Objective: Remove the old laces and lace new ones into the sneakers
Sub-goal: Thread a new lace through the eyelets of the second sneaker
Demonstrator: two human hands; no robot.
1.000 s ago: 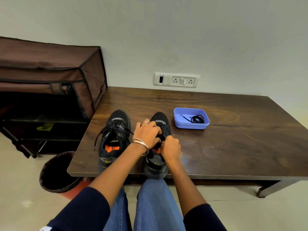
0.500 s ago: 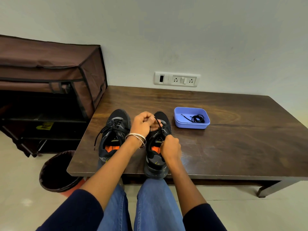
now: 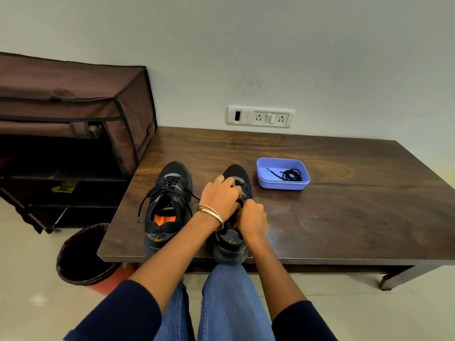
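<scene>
The head view, the only one, looks down on a dark wooden surface (image 3: 320, 217) with two black sneakers standing side by side near its front edge, toes pointing away from the person. The left sneaker (image 3: 167, 205) is laced, its black lace (image 3: 152, 195) loosened, with one end trailing off to the left across the wood. Both hands are at work on the right sneaker (image 3: 231, 242), whose heel juts slightly over the front edge.

The left hand (image 3: 219, 195) lies over the middle of the upper with its fingers curled down at the lacing, and the right hand (image 3: 252, 215) is clenched just behind it at the tongue. Both seem to be pinching lace, but the hands cover the eyelets, so how much lace remains in this shoe cannot be told. To the right of the shoe's toe, near but apart, a blue tray (image 3: 283, 183) holds a coil of black lace (image 3: 291, 174) – probably the new one.

Judging from this, the old lace is being worked out of the right sneaker. The risks: a hard pull toward the body could drag the shoe off the front edge, since neither hand pins it down – and a knotted lace tip could jam in an eyelet. The left shoe's trailing lace lies close enough to the left forearm to be snagged.
</scene>
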